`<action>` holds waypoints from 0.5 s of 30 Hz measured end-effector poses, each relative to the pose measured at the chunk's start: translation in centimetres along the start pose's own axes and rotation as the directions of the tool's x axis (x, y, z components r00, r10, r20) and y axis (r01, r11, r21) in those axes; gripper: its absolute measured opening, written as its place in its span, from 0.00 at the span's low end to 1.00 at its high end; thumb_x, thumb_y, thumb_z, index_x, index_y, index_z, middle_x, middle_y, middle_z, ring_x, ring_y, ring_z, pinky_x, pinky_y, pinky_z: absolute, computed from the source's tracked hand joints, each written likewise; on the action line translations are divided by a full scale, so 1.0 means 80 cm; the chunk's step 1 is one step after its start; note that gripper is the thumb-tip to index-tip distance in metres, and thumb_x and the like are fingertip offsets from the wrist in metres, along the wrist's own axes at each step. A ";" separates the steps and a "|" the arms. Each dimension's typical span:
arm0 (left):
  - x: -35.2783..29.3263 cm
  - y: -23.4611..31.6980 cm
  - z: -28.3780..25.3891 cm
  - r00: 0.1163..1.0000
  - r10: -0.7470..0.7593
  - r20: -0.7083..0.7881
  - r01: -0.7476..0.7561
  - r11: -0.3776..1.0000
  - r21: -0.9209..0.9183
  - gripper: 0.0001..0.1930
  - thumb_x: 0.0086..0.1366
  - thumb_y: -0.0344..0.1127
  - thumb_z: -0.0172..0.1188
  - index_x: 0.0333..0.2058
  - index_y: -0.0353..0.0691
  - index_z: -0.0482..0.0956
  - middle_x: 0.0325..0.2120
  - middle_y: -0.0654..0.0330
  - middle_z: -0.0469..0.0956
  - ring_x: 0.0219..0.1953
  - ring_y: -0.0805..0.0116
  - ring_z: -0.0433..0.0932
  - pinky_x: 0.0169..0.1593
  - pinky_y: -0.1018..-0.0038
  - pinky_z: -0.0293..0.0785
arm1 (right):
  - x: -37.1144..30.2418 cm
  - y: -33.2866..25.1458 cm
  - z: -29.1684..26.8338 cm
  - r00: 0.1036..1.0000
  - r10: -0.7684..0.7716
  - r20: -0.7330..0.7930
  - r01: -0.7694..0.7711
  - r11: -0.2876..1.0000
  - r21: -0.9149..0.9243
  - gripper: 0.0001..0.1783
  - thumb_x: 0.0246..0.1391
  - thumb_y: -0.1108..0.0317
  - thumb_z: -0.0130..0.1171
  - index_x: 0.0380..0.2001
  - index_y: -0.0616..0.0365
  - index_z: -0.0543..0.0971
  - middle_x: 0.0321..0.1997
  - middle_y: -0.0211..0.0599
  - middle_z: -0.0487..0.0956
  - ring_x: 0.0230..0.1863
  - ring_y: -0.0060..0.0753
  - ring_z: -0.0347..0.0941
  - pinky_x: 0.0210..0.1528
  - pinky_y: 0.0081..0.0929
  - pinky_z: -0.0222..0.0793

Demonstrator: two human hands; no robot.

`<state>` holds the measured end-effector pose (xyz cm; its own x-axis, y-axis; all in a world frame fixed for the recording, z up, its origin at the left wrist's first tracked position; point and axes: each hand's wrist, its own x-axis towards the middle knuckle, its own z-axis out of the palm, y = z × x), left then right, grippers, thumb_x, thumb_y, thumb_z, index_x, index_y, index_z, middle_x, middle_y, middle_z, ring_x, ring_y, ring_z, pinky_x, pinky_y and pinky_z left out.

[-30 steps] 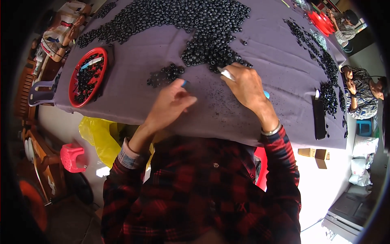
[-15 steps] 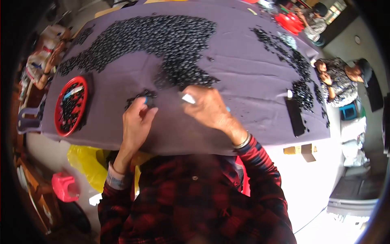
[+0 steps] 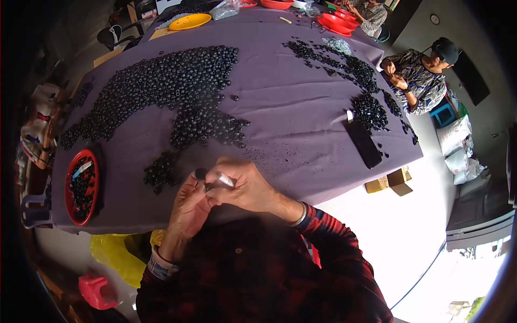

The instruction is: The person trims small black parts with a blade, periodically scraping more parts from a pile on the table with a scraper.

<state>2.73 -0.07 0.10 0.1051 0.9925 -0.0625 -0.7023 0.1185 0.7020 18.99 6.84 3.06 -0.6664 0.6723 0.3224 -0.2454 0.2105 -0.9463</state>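
The left hand (image 3: pixel 186 209) pinches a small, black, round piece (image 3: pixel 201 174), seemingly to steady it; the right hand (image 3: pixel 246 188) grips a short, whitish, blurred tool (image 3: pixel 225 180) just beside it, both close to the body. On the purple, cloth-covered surface (image 3: pixel 285 113), a small cluster of black, round pieces (image 3: pixel 160 169) lies near the left hand, probably for easy reach.

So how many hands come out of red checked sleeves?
2. The left hand and the right hand are close together at the table's near side, by the small pile of black pieces. Neither is hidden, though some fingers are.
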 end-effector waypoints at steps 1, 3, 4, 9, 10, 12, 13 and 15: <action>0.000 0.000 0.000 1.000 -0.002 -0.001 0.002 1.000 0.001 0.11 0.68 0.31 0.53 0.48 0.42 0.69 0.40 0.64 0.75 0.38 0.73 0.77 0.41 0.73 0.78 | 0.000 0.002 -0.001 1.000 -0.022 -0.007 0.021 0.997 -0.078 0.04 0.52 0.80 0.59 0.32 0.64 0.75 0.30 0.30 0.72 0.28 0.19 0.75 0.31 0.19 0.72; 0.002 0.001 -0.003 0.999 -0.024 0.029 0.025 0.999 -0.024 0.11 0.67 0.30 0.53 0.48 0.42 0.70 0.41 0.63 0.75 0.38 0.73 0.77 0.41 0.74 0.78 | 0.000 0.004 0.000 0.999 -0.042 -0.017 0.039 0.987 -0.154 0.04 0.52 0.80 0.58 0.32 0.64 0.75 0.30 0.29 0.72 0.27 0.19 0.75 0.30 0.19 0.72; 0.001 0.002 -0.003 0.999 -0.028 0.028 0.029 0.999 -0.023 0.11 0.67 0.30 0.53 0.48 0.42 0.70 0.41 0.63 0.75 0.38 0.73 0.77 0.41 0.74 0.78 | 0.000 0.006 0.001 1.000 0.021 -0.016 -0.022 0.997 -0.078 0.04 0.52 0.80 0.59 0.31 0.64 0.75 0.29 0.29 0.72 0.27 0.19 0.75 0.31 0.19 0.72; -0.002 0.010 -0.007 0.998 -0.064 0.015 0.064 0.998 0.005 0.11 0.65 0.27 0.53 0.46 0.43 0.71 0.38 0.65 0.76 0.39 0.74 0.77 0.41 0.74 0.78 | 0.003 0.007 0.003 0.998 0.066 0.011 -0.065 0.997 -0.030 0.05 0.51 0.78 0.61 0.32 0.64 0.76 0.28 0.30 0.73 0.28 0.18 0.74 0.31 0.18 0.71; -0.004 0.010 -0.008 0.998 -0.064 0.009 0.064 0.998 0.003 0.11 0.65 0.27 0.53 0.46 0.43 0.71 0.38 0.65 0.76 0.39 0.74 0.77 0.41 0.74 0.78 | 0.003 0.008 0.002 1.000 -0.007 0.024 0.010 0.993 -0.117 0.06 0.50 0.77 0.62 0.33 0.64 0.76 0.28 0.30 0.73 0.28 0.18 0.74 0.31 0.18 0.71; -0.005 0.013 -0.011 0.999 -0.034 -0.012 0.035 0.997 0.066 0.11 0.65 0.27 0.53 0.46 0.43 0.71 0.38 0.64 0.76 0.41 0.74 0.77 0.42 0.73 0.78 | 0.006 0.005 0.001 0.995 -0.080 0.051 0.089 0.977 -0.193 0.08 0.49 0.77 0.63 0.34 0.63 0.77 0.27 0.30 0.74 0.28 0.19 0.73 0.31 0.19 0.70; -0.007 0.014 -0.010 0.999 -0.030 -0.025 0.032 0.997 0.067 0.11 0.65 0.27 0.53 0.46 0.43 0.71 0.38 0.64 0.76 0.41 0.74 0.77 0.42 0.73 0.78 | 0.006 0.000 0.002 0.993 -0.105 0.054 0.116 0.956 -0.268 0.09 0.48 0.76 0.65 0.34 0.62 0.77 0.28 0.30 0.74 0.28 0.19 0.73 0.30 0.19 0.70; -0.011 0.013 -0.006 0.997 -0.062 -0.037 0.064 0.997 0.045 0.11 0.65 0.26 0.53 0.46 0.44 0.70 0.39 0.62 0.77 0.43 0.72 0.77 0.42 0.73 0.78 | 0.006 -0.001 0.005 0.989 -0.128 0.076 0.146 0.936 -0.320 0.09 0.46 0.76 0.66 0.33 0.62 0.78 0.28 0.30 0.74 0.28 0.20 0.73 0.30 0.20 0.69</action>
<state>1.54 -0.82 0.56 0.1222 0.9836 -0.1326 -0.6618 0.1803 0.7277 18.42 6.81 3.32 -0.6810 0.5838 0.4420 -0.1015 0.5225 -0.8466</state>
